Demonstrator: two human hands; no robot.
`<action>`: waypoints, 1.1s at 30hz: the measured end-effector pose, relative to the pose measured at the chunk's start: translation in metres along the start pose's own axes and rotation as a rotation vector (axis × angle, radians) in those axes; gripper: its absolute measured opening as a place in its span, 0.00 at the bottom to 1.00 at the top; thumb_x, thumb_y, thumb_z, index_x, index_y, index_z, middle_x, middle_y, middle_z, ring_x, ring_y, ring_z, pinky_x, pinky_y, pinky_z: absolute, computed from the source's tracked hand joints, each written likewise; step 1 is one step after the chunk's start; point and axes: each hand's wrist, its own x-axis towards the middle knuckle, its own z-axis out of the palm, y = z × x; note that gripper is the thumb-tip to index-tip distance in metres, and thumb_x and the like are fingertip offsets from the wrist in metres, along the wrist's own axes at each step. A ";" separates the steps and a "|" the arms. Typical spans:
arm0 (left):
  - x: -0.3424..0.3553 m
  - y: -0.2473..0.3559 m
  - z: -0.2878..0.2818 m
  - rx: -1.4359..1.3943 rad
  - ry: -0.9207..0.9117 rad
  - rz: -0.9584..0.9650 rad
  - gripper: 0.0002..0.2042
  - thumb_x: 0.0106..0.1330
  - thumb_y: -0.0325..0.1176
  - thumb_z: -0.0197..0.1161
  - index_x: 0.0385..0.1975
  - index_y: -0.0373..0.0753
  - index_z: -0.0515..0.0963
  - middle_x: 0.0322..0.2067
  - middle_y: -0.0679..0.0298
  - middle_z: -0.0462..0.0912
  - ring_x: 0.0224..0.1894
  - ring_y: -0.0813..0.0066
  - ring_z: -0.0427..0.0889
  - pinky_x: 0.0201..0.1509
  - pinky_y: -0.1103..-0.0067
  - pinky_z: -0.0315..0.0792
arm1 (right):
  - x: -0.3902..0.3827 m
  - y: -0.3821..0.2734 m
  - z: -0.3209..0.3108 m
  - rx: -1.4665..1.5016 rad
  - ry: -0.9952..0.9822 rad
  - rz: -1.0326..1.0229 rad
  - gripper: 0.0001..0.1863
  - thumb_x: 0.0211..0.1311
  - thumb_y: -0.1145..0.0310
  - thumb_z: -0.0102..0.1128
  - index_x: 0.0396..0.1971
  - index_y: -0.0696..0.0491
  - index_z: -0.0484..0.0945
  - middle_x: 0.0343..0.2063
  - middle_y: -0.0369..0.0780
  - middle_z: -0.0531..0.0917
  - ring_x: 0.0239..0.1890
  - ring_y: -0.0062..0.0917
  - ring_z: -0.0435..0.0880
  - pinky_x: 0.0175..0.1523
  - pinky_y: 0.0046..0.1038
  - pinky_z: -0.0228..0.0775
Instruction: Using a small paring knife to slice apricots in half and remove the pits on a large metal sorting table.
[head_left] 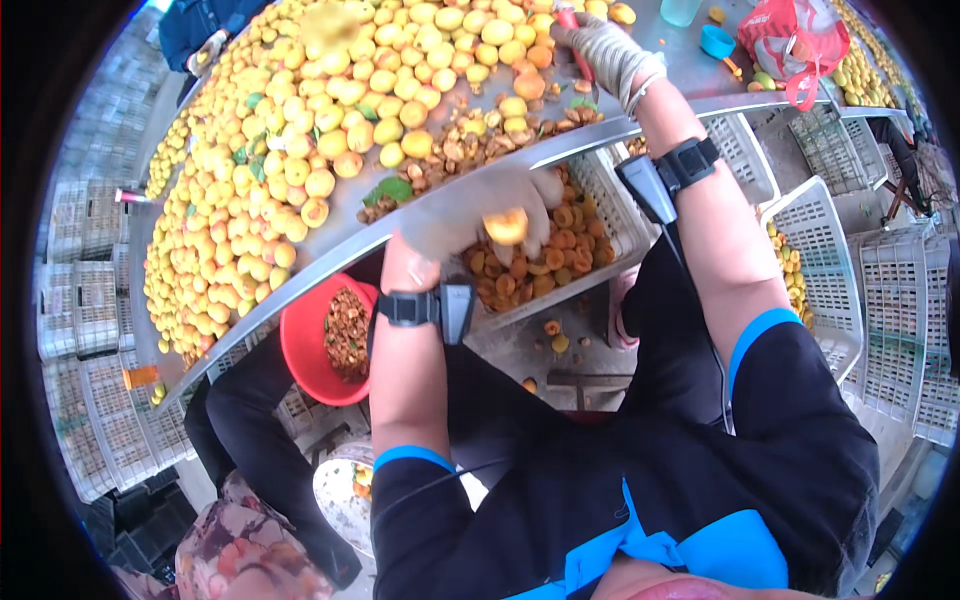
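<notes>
My gloved right hand [615, 55] grips a red-handled tool [581, 55] at the upper middle, over a metal table [330, 240] heaped with yellow apricots [230, 270]. My left hand [470, 220], gloved and smeared by motion, is over a white crate [625, 230] of split apricots [525, 275] below the table's edge. An orange apricot half [505, 226] shows at its fingers; whether they grip it is unclear. Brownish pits and scraps [470, 150] and a green leaf [390, 190] lie along the edge.
A red tub [305, 350] of pits stands left of my left forearm. A co-worker in floral clothing [240, 540] sits at lower left; another person [190, 35] is across the table. Stacked crates [90, 400] line both sides. A red bag [795, 45] and blue cup [717, 42] rest at upper right.
</notes>
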 end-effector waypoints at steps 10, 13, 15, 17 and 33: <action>0.017 -0.009 0.000 0.025 -0.022 -0.019 0.18 0.70 0.39 0.54 0.51 0.31 0.75 0.44 0.55 0.81 0.47 0.69 0.81 0.47 0.82 0.75 | -0.018 -0.002 0.047 -1.060 -0.111 -0.042 0.25 0.53 0.56 0.69 0.50 0.51 0.78 0.35 0.41 0.85 0.36 0.29 0.83 0.42 0.30 0.75; 0.020 -0.008 -0.020 -0.472 0.255 0.152 0.16 0.71 0.40 0.53 0.46 0.33 0.75 0.34 0.58 0.81 0.37 0.73 0.81 0.33 0.85 0.73 | -0.014 -0.005 0.056 -0.563 -0.236 0.129 0.24 0.52 0.57 0.71 0.48 0.50 0.78 0.32 0.37 0.83 0.29 0.23 0.80 0.31 0.28 0.75; 0.028 -0.006 -0.033 -0.554 0.619 0.262 0.15 0.71 0.45 0.52 0.39 0.37 0.74 0.27 0.64 0.77 0.24 0.79 0.75 0.22 0.88 0.64 | -0.014 -0.011 0.063 -0.418 -0.258 0.085 0.29 0.47 0.55 0.75 0.48 0.50 0.77 0.31 0.36 0.81 0.30 0.23 0.80 0.28 0.30 0.73; 0.032 -0.004 -0.044 -0.592 0.981 0.265 0.17 0.70 0.48 0.52 0.37 0.38 0.74 0.26 0.66 0.76 0.21 0.81 0.72 0.20 0.88 0.61 | -0.019 -0.017 0.071 -0.488 -0.277 -0.132 0.28 0.46 0.55 0.75 0.47 0.51 0.77 0.30 0.35 0.80 0.28 0.22 0.78 0.27 0.28 0.72; 0.034 -0.013 -0.067 -1.066 0.903 0.261 0.16 0.65 0.51 0.57 0.37 0.44 0.76 0.24 0.67 0.74 0.22 0.78 0.71 0.23 0.83 0.66 | -0.089 -0.032 0.117 0.046 -0.274 0.125 0.15 0.70 0.55 0.51 0.39 0.52 0.70 0.17 0.33 0.74 0.12 0.16 0.68 0.15 0.20 0.59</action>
